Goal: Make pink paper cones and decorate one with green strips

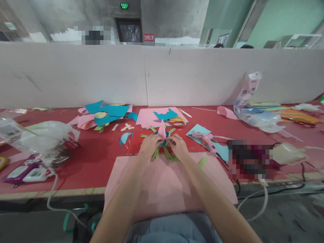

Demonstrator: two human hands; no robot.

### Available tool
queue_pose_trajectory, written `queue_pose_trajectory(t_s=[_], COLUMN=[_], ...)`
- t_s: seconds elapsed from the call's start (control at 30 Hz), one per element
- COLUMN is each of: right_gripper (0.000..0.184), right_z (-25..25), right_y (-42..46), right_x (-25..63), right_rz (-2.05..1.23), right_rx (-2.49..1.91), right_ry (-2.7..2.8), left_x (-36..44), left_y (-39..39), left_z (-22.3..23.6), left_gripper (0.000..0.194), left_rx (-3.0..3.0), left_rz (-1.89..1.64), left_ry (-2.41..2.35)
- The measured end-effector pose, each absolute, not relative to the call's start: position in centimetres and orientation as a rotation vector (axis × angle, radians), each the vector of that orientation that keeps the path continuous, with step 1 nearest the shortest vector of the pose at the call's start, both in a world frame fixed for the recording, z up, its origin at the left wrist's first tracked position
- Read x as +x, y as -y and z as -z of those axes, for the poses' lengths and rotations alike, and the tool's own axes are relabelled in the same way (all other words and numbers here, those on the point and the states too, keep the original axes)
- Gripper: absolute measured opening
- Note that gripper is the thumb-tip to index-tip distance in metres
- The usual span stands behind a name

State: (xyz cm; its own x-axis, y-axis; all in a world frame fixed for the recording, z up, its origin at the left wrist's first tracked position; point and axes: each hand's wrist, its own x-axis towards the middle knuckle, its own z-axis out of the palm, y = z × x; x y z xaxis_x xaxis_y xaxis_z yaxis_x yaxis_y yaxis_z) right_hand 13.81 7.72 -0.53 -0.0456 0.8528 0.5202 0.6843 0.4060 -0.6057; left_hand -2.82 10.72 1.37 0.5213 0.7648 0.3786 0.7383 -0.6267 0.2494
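A pink pointed piece (162, 129), which looks like folded paper or felt, stands upright on a blue disc (165, 142). Green printed strips (168, 155) fan out around the disc over a red sheet (134, 145). My left hand (151, 145) pinches the base of the pink piece from the left. From the right, my right hand (179, 147) has its fingers closed at the same base, just above the disc. Both sets of fingertips are close together and partly hide the disc.
A pink glue gun (208, 139) lies at the right on light blue sheets. Scissors with yellow handles (177, 120) rest on pink sheets behind my hands. Blue and pink scraps (111, 113) are at back left. Plastic bags (43, 138) flank both sides; a white partition (101, 74) stands behind.
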Motion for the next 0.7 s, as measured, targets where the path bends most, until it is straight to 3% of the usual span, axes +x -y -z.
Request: queue_pose_trajectory(t_s=[0.7], right_gripper=[0.021], right_z=[0.34], right_y=[-7.52], right_x=[13.67], right_rz=[-0.232], right_rx=[-1.332], right_ry=[1.812], left_x=[-2.8], left_y=[-10.51], left_z=[-1.54], left_gripper=[0.015], left_rx=[2.643], left_rz=[-0.719], left_ry=[-1.363])
